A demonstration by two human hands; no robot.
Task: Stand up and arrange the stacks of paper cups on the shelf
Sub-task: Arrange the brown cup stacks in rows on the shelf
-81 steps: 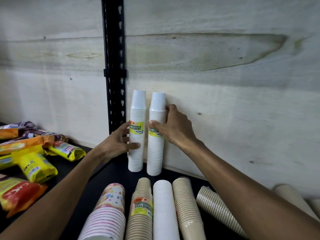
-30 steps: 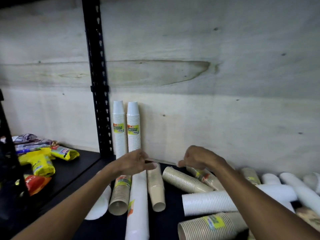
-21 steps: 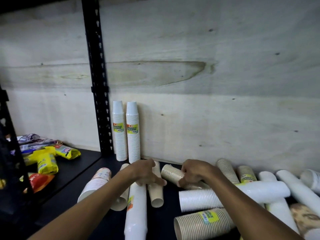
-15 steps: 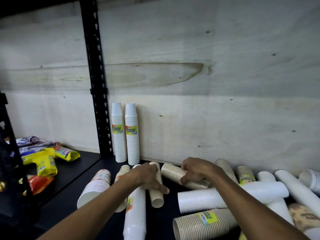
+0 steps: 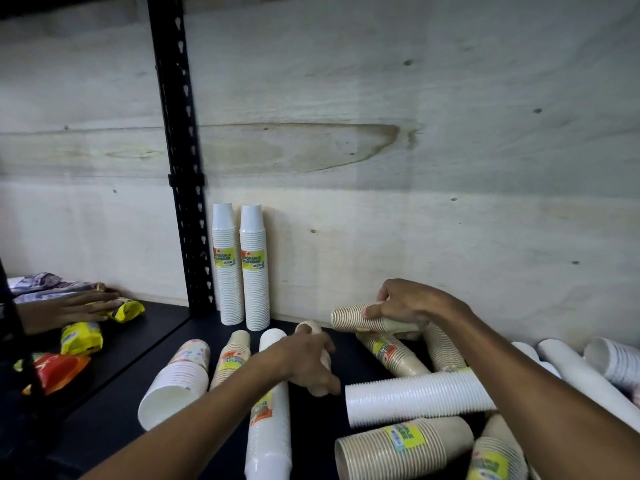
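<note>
Hands each grip a lying beige stack, left hand on one pointing at the wall, right hand lifting a crosswise stack nearer the standing white pair.

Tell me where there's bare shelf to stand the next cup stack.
Bare black shelf runs along the plywood back wall, right of the two upright white stacks, up to the brown stack in the right hand. Front and right are crowded with lying stacks; the left hand grips one.
</note>
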